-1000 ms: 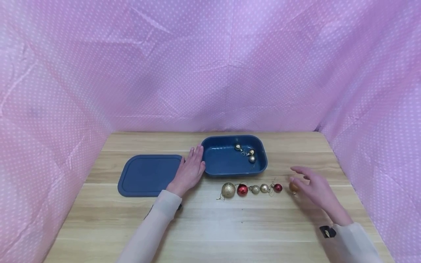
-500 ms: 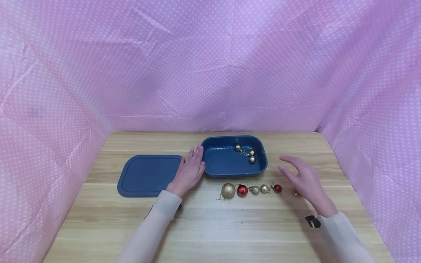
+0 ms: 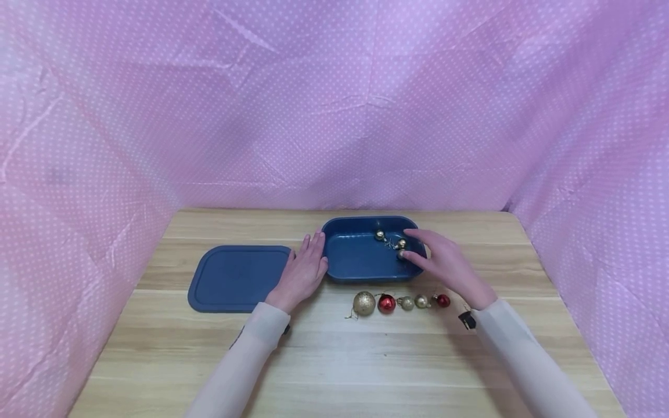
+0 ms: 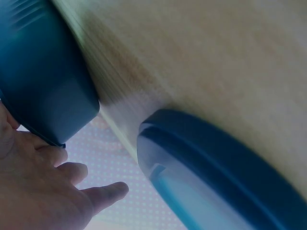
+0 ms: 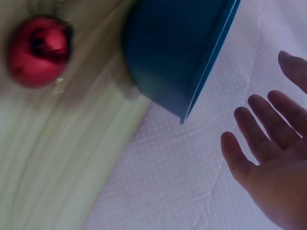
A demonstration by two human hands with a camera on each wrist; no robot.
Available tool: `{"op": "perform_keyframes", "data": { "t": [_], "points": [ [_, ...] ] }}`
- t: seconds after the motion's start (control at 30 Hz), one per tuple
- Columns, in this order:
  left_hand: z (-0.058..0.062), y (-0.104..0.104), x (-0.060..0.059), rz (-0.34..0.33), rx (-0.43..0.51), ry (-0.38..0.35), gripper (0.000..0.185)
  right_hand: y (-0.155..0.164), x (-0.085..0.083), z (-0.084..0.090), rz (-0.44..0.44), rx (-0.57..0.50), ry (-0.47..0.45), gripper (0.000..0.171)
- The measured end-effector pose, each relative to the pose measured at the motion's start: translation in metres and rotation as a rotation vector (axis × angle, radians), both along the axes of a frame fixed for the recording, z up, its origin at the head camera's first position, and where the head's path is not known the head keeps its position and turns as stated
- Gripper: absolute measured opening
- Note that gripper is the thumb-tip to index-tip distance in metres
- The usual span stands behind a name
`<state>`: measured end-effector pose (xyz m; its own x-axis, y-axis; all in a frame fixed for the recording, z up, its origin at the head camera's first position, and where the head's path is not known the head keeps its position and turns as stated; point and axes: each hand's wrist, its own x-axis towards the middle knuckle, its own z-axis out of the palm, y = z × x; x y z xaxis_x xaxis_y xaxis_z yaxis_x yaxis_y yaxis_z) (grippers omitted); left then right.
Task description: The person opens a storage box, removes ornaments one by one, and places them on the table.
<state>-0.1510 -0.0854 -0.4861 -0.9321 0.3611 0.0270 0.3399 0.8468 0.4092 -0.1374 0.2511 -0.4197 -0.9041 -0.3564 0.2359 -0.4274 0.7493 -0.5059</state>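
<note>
A dark blue rectangular box (image 3: 360,277) stands on the table with several small gold bauble ornaments (image 3: 380,235) inside its right part. My left hand (image 3: 300,273) has its fingers stretched out, with fingertips at the box's left wall. Over the box's right rim reaches my right hand (image 3: 446,264), its thumb and forefinger spread apart near the gold baubles. In the right wrist view its fingers (image 5: 254,129) are loosely extended, and nothing is seen held. A row of baubles lies before the box: a large glittery gold bauble (image 3: 363,303), a red bauble (image 3: 386,303), smaller gold ones (image 3: 421,301) and a dark red bauble (image 3: 442,300).
A flat blue lid (image 3: 235,278) lies left of the box, partly behind my left hand. Pink dotted cloth (image 3: 334,116) hangs around the back and sides of the wooden table (image 3: 345,371).
My right hand has moved left and away from me, from above an orange-gold bauble at the right to over the box's right rim. My left hand stays at the box.
</note>
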Motion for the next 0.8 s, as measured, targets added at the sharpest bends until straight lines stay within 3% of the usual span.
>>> {"op": "perform_keyframes", "data": {
  "t": [0.5, 0.8],
  "points": [
    [0.002, 0.0, 0.001, -0.001, -0.019, -0.013, 0.062, -0.026, -0.044, 0.006, 0.116, 0.106, -0.143, 0.058],
    [0.001, 0.0, 0.0, 0.001, -0.019, -0.018, 0.062, -0.032, -0.064, -0.006, 0.142, 0.121, -0.214, 0.055]
  ]
}}
